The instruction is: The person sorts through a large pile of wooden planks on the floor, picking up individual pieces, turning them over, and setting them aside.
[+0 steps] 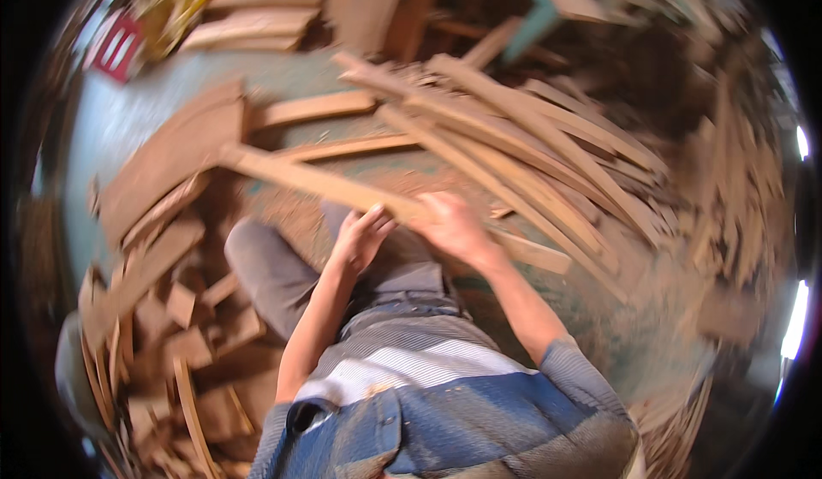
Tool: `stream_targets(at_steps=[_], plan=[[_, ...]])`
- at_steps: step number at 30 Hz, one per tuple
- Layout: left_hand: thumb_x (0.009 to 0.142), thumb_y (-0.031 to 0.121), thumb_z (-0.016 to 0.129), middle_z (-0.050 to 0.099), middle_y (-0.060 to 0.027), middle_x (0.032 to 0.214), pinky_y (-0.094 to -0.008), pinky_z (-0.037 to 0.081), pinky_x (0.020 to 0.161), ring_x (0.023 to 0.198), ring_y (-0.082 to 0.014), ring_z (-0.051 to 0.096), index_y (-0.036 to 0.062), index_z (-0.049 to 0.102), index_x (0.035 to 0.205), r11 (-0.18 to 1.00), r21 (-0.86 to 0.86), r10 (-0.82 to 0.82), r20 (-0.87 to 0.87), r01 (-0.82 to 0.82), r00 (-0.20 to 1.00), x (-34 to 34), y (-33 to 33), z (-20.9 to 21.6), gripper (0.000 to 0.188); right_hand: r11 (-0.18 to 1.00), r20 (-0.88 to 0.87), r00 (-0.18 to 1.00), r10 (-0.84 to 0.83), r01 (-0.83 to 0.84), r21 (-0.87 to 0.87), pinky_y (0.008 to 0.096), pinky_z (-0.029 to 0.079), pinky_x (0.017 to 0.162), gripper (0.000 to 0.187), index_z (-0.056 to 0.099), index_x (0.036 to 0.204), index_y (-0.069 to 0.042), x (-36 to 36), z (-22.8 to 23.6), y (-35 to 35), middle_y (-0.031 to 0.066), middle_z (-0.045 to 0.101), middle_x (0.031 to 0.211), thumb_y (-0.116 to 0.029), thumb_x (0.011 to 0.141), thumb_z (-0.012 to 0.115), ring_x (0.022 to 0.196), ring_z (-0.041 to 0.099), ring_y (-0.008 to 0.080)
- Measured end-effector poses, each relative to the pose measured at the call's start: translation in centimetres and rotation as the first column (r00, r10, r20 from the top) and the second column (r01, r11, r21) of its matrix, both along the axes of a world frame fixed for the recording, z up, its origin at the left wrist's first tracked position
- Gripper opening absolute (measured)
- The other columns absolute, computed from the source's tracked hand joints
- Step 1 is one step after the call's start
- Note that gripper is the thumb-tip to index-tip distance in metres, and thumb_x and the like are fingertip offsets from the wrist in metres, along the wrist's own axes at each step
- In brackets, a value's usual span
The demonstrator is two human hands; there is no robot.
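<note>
Head camera: my left hand (364, 238) pinches the edge of a wooden strip (300, 175); my right hand (454, 227) closes over it, fingers blurred. It slants across before my lap (396, 275), between wide boards (180, 155) leftward and piled slats (518, 149) rightward; offcuts (190, 348) crowd my left.

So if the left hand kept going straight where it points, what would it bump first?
The long flat stick the left hand is already on. Past that, probably the thinner stick behind it, though depth is hard to judge.
</note>
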State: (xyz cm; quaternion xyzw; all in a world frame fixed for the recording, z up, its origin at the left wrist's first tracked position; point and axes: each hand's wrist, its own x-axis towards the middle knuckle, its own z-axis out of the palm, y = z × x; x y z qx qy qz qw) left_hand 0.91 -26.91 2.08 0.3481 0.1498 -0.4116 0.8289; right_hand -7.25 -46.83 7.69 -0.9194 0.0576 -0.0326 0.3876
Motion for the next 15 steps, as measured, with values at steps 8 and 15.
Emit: stream_targets(at_steps=[8,15], plan=[[0.098,0.022,0.066,0.065,-0.0092,0.122,-0.0388,0.051,0.098,0.112,-0.0207,0.063,0.0022,0.056,0.126,0.943,0.095,-0.331,0.18,0.318,0.926,0.3,-1.6,-1.8,0.036,0.898,-0.33,0.943,0.026,0.123,0.422,0.0403,0.051,0.092,0.05,0.063,0.123,0.001,1.3,-1.5,-1.4,0.0215,0.07,0.112,-0.032,0.087,0.074,0.106,0.067,0.0317],[0.098,0.012,0.064,0.061,-0.0072,0.11,-0.0302,0.059,0.078,0.097,-0.0168,0.066,-0.0007,0.053,0.121,0.912,0.29,-0.333,0.113,0.29,0.936,0.0,-1.9,-0.8,0.029,0.895,-0.19,0.912,-0.364,0.399,0.201,0.0391,0.051,0.09,0.054,0.065,0.121,0.002,-7.1,-5.0,-1.6,0.021,0.067,0.115,-0.023,0.078,0.083,0.105,0.066,0.0314]])
